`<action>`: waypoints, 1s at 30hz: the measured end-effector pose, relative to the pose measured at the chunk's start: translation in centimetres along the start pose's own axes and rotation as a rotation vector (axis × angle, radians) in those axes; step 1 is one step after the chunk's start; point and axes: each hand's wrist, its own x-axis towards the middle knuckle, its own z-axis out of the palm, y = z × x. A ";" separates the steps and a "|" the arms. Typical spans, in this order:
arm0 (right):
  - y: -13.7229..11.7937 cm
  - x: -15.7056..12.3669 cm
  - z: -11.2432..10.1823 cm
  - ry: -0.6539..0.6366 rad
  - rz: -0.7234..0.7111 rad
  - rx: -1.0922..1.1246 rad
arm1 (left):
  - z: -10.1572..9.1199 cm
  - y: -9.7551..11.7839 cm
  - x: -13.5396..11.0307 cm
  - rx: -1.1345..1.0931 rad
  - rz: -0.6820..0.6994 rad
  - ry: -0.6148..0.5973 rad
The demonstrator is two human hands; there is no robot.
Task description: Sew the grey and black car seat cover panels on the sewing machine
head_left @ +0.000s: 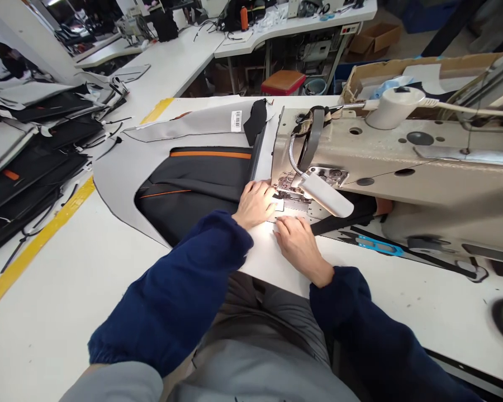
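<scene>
Just left of the needle area of a beige sewing machine, my left hand is closed on the edge of a grey and black fabric panel with orange trim. A small white piece shows at its fingertips, by the presser foot. My right hand rests on the near edge of the machine bed, thumb apart from the fingers, nothing visible in it. A dark strip of fabric runs under the machine arm, right of that hand. A small lamp hangs over the needle and hides part of it.
Blue thread snips lie on the table at right. Stacked black and grey panels fill the left side. Behind the machine stands an open cardboard box. A red-topped stool stands beyond the table.
</scene>
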 end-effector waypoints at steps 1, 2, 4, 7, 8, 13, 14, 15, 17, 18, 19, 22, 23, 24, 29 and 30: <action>0.1 -0.3 -0.4 0.013 -0.005 0.007 | -0.2 -0.4 -0.8 -0.012 0.048 0.019; 0.2 -0.6 -0.7 0.023 -0.010 0.005 | -0.3 -0.7 -1.5 -0.020 0.079 0.026; 0.4 -0.5 -1.1 0.033 -0.022 -0.016 | -0.3 -1.3 -2.2 -0.017 0.098 0.017; 0.7 0.7 -1.1 0.036 -0.025 -0.052 | -0.1 -1.9 -2.2 0.003 0.116 -0.005; 0.7 1.1 -1.0 0.034 -0.020 -0.065 | -0.1 -2.1 -2.1 0.006 0.133 -0.012; 0.7 1.7 -0.5 0.017 -0.034 -0.086 | 0.4 -2.3 -1.7 -0.022 0.123 0.007; 0.7 1.5 -0.5 0.020 -0.037 -0.076 | 0.5 -2.2 -1.7 -0.024 0.101 0.013; 0.8 1.3 -0.5 0.025 -0.033 -0.068 | 0.6 -2.1 -1.6 -0.022 0.081 0.014; 1.1 1.1 -0.5 0.040 -0.010 -0.074 | 0.7 -1.9 -1.5 -0.012 0.059 0.004; 1.3 1.2 -0.4 0.046 0.001 -0.081 | 0.8 -1.9 -1.5 -0.009 0.060 -0.005; 1.4 1.3 -0.3 0.050 0.003 -0.085 | 0.8 -1.9 -1.4 -0.006 0.067 -0.012; 1.5 1.7 0.5 0.036 -0.038 -0.064 | 0.8 -2.0 -1.3 -0.002 0.098 -0.009; 1.5 1.8 0.8 0.019 -0.057 -0.056 | 0.8 -2.1 -1.2 -0.004 0.109 -0.004; 1.5 1.9 1.1 -0.001 -0.069 -0.049 | 0.8 -2.2 -1.2 -0.009 0.118 0.000; 1.4 1.6 2.3 -0.066 -0.047 0.017 | 0.9 -2.3 -1.1 -0.018 0.134 -0.018; 1.4 1.6 2.4 -0.069 -0.038 0.025 | 0.9 -2.3 -1.0 -0.006 0.134 -0.026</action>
